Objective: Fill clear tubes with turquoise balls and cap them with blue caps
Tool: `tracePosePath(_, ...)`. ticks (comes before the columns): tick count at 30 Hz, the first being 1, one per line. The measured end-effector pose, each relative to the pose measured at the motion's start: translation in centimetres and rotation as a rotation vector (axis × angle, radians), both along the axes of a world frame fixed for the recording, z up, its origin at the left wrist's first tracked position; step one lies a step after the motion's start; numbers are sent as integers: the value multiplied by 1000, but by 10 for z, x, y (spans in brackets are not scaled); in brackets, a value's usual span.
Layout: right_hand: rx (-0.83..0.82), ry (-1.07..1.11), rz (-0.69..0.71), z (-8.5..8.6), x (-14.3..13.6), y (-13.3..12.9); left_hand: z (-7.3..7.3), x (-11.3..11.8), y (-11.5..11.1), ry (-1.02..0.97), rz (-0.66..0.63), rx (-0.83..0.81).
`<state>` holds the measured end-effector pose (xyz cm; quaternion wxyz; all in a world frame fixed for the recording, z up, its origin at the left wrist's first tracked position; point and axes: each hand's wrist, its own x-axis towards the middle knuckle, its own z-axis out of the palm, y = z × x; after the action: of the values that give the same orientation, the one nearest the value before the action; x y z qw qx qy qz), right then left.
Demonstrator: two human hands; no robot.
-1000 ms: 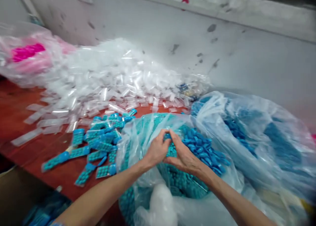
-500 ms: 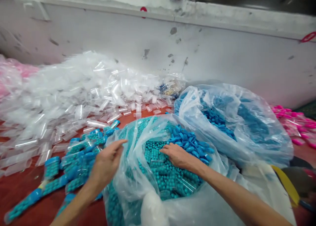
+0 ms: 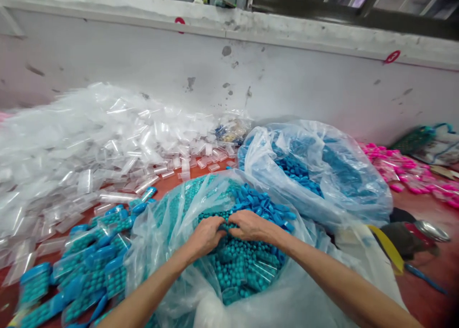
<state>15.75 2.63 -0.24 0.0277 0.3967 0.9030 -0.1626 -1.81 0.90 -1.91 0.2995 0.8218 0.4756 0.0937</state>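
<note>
Over an open plastic bag (image 3: 172,213) of teal beads (image 3: 229,266), my two hands almost meet. The fingers of my left hand (image 3: 207,235) are bent and drawn together. My right hand (image 3: 247,224) is closed too, its fingertips close to the left ones. Whatever is between the fingers is hidden. Clear plastic containers (image 3: 267,268) lie half sunk among the beads below. Blue caps (image 3: 263,201) are heaped in the same bag, just beyond my right hand.
Filled containers with blue caps (image 3: 86,261) lie at left. Behind them spreads a large pile of clear containers (image 3: 118,136). A second bag (image 3: 344,175) holds blue pieces. Pink-capped items (image 3: 401,168) and a yellow strip (image 3: 389,249) are at right, below a white wall (image 3: 287,79).
My left hand has moved right, from the bag's left side to beside my right hand over the beads. The right hand stays over the beads. The view has shifted right.
</note>
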Motion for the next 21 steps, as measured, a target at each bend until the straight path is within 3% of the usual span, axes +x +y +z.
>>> tracePosePath(5, -68, 227, -124, 23, 11, 10, -2, 1, 9, -292, 114, -57)
tracePosePath(8, -10, 94, -217, 31, 28, 2, -5, -3, 6, -418, 136, -122)
tracePosePath(11, 43, -186, -288, 22, 36, -20, -11, -6, 0, -511, 153, -200)
tracePosePath(13, 47, -299, -261, 8, 35, -35, -14, -6, -2, -554, 161, -242)
tracePosePath(17, 166, -263, -201, -13, 31, -44, -11, -1, -2, -633, 177, -345)
tracePosePath(21, 277, -157, -196, 1, 27, -34, 0, 7, -2, -655, 217, -445)
